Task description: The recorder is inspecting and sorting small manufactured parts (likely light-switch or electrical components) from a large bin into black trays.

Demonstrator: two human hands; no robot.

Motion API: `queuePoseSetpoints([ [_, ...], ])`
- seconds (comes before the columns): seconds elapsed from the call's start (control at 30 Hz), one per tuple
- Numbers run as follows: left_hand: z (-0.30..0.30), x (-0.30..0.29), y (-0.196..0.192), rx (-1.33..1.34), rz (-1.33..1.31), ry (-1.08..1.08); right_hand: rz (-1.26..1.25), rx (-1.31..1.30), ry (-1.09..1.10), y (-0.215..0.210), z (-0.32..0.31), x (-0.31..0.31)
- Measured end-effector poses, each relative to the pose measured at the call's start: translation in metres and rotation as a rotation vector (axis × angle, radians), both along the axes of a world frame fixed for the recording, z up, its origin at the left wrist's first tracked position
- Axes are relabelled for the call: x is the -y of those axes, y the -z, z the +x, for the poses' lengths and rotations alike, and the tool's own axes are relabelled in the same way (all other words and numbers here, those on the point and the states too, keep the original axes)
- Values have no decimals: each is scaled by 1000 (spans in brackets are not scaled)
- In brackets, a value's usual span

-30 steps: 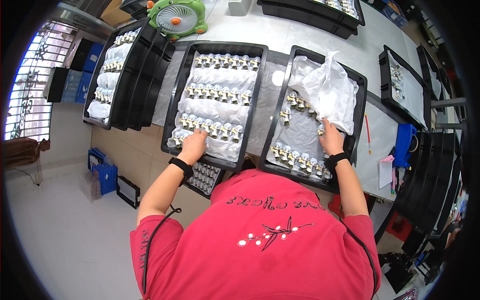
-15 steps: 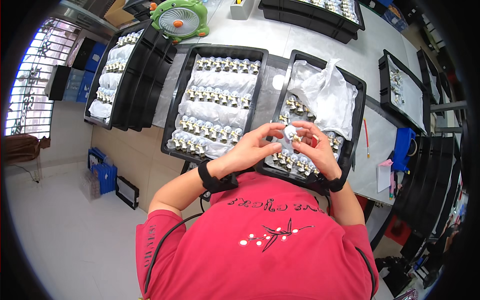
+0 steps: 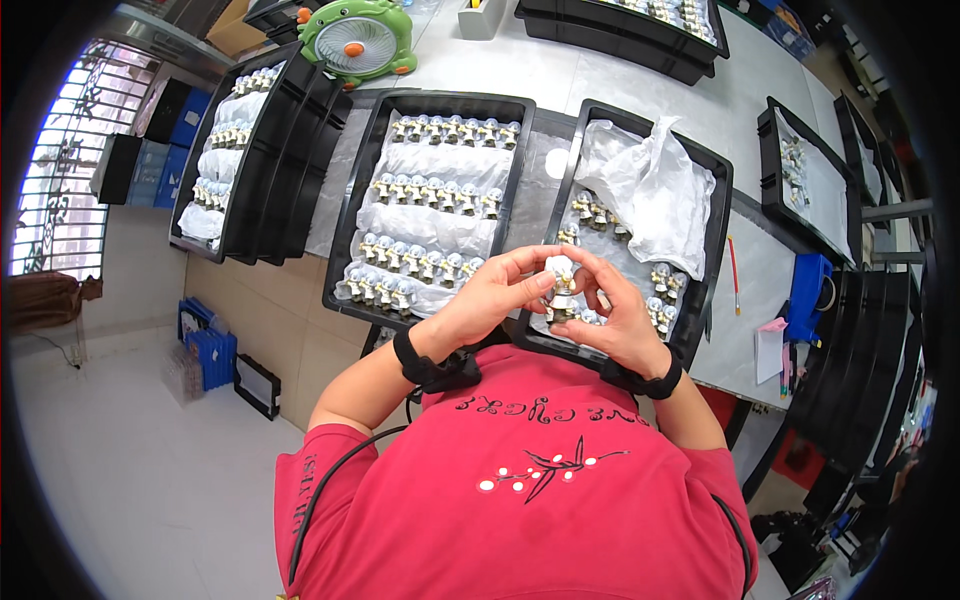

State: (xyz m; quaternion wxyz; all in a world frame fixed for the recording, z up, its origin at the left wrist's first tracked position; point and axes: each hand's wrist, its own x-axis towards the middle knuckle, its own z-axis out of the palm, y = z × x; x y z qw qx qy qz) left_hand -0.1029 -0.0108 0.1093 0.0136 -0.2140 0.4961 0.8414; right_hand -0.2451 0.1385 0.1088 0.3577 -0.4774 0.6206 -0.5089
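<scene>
Half a second ago the figurine (image 3: 561, 292) showed mostly its head; now I see its whole length, between the fingertips of left hand (image 3: 492, 296) and right hand (image 3: 628, 322), both gripping it.

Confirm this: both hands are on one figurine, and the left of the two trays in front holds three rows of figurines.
The row count is wrong: in the head view, the left tray holds four rows of figurines. The left hand and right hand are both on one figurine.
</scene>
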Motion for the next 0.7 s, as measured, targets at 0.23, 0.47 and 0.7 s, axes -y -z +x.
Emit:
queuePoseSetpoints([
  [0.23,2,-1,-4,-105,-14,-28,-58,-94,23,-3,1,4],
  [0.47,2,-2,-4,-119,-103,-35,-91,-130,50,4,3,5],
  [0.7,4,-8,-4,-162,-110,-18,-153,-172,69,13,3,7],
])
